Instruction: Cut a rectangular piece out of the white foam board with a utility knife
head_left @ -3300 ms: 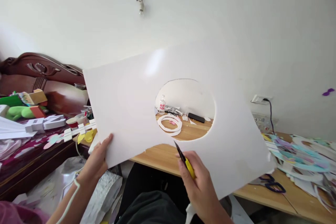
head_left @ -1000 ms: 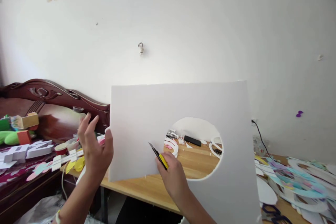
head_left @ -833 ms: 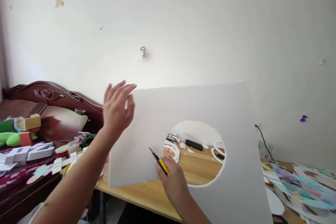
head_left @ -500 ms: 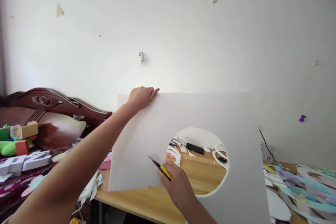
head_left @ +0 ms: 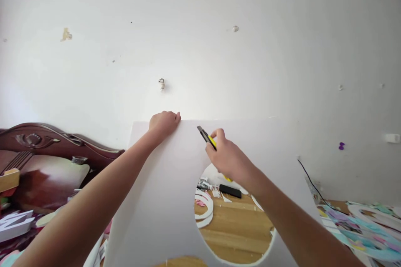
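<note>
A large white foam board (head_left: 156, 192) stands upright before me, with a big round hole cut through its lower middle. My left hand (head_left: 165, 123) is closed over the board's top edge, left of centre, gripping it; the fingertips are partly hidden. In my right hand (head_left: 227, 154) is a yellow and black utility knife (head_left: 207, 137), its blade out and pointing up and left. The knife is in front of the board's upper part, to the right of my left hand. Whether the blade touches the board I cannot tell.
Through the hole show a wooden table (head_left: 234, 229), a black phone (head_left: 230, 191) and white cut rings (head_left: 205, 212). Coloured cut-outs (head_left: 369, 229) pile up at right, by a black cable (head_left: 316, 187). At left are a carved headboard (head_left: 62, 142) and white block letters (head_left: 15, 224).
My right hand has raised the knife from the board's lower part to near its top edge. The board leans differently and reaches lower in view. My left hand keeps its grip.
</note>
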Tool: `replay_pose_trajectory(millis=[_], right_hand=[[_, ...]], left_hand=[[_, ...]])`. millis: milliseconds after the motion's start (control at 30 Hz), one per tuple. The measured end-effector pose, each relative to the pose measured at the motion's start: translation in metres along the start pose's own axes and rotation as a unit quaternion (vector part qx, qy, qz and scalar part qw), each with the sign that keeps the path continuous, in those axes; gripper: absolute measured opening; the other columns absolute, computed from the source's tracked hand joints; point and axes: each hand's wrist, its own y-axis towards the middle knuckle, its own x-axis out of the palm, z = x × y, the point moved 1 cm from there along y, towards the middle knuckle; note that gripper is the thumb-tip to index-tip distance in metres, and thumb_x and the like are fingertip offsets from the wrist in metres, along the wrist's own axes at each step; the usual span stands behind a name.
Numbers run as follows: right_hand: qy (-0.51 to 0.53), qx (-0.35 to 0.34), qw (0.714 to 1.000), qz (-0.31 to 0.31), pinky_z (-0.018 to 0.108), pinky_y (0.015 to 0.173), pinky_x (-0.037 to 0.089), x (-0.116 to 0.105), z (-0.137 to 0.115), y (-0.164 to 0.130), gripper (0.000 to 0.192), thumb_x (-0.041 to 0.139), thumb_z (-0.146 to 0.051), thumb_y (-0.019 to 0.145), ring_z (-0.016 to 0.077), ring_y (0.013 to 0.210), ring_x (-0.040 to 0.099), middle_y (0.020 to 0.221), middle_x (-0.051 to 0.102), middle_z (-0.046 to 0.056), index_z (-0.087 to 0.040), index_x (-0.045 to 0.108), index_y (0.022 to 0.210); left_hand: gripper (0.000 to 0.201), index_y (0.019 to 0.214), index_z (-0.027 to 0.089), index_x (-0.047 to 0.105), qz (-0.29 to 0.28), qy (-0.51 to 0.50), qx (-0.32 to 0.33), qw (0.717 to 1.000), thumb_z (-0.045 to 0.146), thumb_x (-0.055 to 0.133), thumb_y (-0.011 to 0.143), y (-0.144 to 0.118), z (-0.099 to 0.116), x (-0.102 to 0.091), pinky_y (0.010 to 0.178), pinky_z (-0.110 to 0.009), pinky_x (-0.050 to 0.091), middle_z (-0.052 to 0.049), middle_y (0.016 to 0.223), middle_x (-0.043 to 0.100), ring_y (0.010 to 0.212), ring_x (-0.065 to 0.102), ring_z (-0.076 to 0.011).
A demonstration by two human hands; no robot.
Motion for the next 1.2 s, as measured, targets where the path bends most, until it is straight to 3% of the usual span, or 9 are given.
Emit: replay_pose_trajectory(millis=[100, 200, 333, 500, 733, 1000, 1200], right_hand=[[-0.012, -0.008, 1.000, -0.020, 0.026, 0.047, 0.032, -0.012, -0.009, 0.028, 0.034, 0.044, -0.028, 0.088, 0.0169, 0.049, 0.055, 0.073, 0.065, -0.001, -0.024, 0.037, 0.121], [-0.027, -0.046, 0.998, -0.018, 0.025, 0.050, 0.036, -0.015, -0.017, 0.040, 0.030, 0.045, -0.026, 0.088, 0.0154, 0.054, 0.058, 0.082, 0.068, 0.001, -0.028, 0.047, 0.118], [-0.040, -0.060, 0.997, -0.030, 0.026, 0.052, 0.039, -0.013, -0.025, 0.052, 0.032, 0.047, -0.027, 0.088, 0.0160, 0.058, 0.062, 0.088, 0.070, 0.003, -0.032, 0.056, 0.119], [-0.069, -0.083, 0.994, -0.035, 0.026, 0.053, 0.041, -0.003, -0.036, 0.064, 0.034, 0.049, -0.022, 0.086, 0.0164, 0.056, 0.062, 0.081, 0.070, 0.003, -0.030, 0.061, 0.117], [-0.104, -0.099, 0.988, -0.049, 0.028, 0.058, 0.045, 0.003, -0.047, 0.065, 0.019, 0.052, -0.017, 0.082, 0.0190, 0.061, 0.065, 0.070, 0.068, 0.006, -0.022, 0.066, 0.094], [-0.097, -0.066, 0.991, -0.070, 0.029, 0.055, 0.047, 0.004, -0.048, 0.061, 0.015, 0.053, -0.015, 0.080, 0.0190, 0.052, 0.064, 0.071, 0.069, 0.005, -0.021, 0.064, 0.088], [-0.091, -0.065, 0.992, -0.064, 0.031, 0.054, 0.048, 0.004, -0.048, 0.059, 0.019, 0.053, -0.015, 0.081, 0.0198, 0.050, 0.063, 0.063, 0.065, 0.003, -0.022, 0.066, 0.093]], left_hand=[[0.059, 0.078, 0.018, 0.073, -0.028, 0.006, -0.008, 1.000, 0.047, 0.025, 0.097, 0.007, 0.003, 0.000, 0.063, -0.035, 0.047, -0.015, 0.084, 0.075, 0.073, 0.069, -0.0280], [0.060, 0.085, 0.017, 0.074, -0.046, 0.016, -0.022, 0.999, 0.052, 0.027, 0.096, 0.009, 0.005, 0.003, 0.069, -0.034, 0.049, -0.016, 0.088, 0.075, 0.081, 0.070, -0.0287], [0.062, 0.093, 0.015, 0.074, -0.040, 0.027, -0.017, 0.999, 0.050, 0.023, 0.098, 0.005, 0.007, 0.010, 0.077, -0.035, 0.049, -0.017, 0.095, 0.075, 0.090, 0.070, -0.0296], [0.063, 0.092, 0.014, 0.074, -0.026, 0.029, -0.017, 0.999, 0.043, 0.019, 0.100, -0.001, 0.006, 0.013, 0.076, -0.036, 0.049, -0.016, 0.093, 0.075, 0.088, 0.071, -0.0292], [0.052, 0.094, 0.015, 0.073, -0.019, 0.020, -0.016, 0.999, 0.043, 0.029, 0.098, -0.005, 0.008, 0.009, 0.071, -0.035, 0.047, -0.017, 0.090, 0.074, 0.086, 0.070, -0.0305], [0.050, 0.094, 0.016, 0.073, -0.017, 0.017, 0.003, 1.000, 0.042, 0.030, 0.098, -0.009, 0.012, 0.012, 0.071, -0.036, 0.046, -0.016, 0.094, 0.073, 0.087, 0.068, -0.0300], [0.040, 0.092, 0.016, 0.073, -0.019, 0.008, 0.002, 1.000, 0.039, 0.040, 0.095, -0.009, 0.013, 0.008, 0.068, -0.036, 0.046, -0.015, 0.091, 0.072, 0.082, 0.068, -0.0293]])
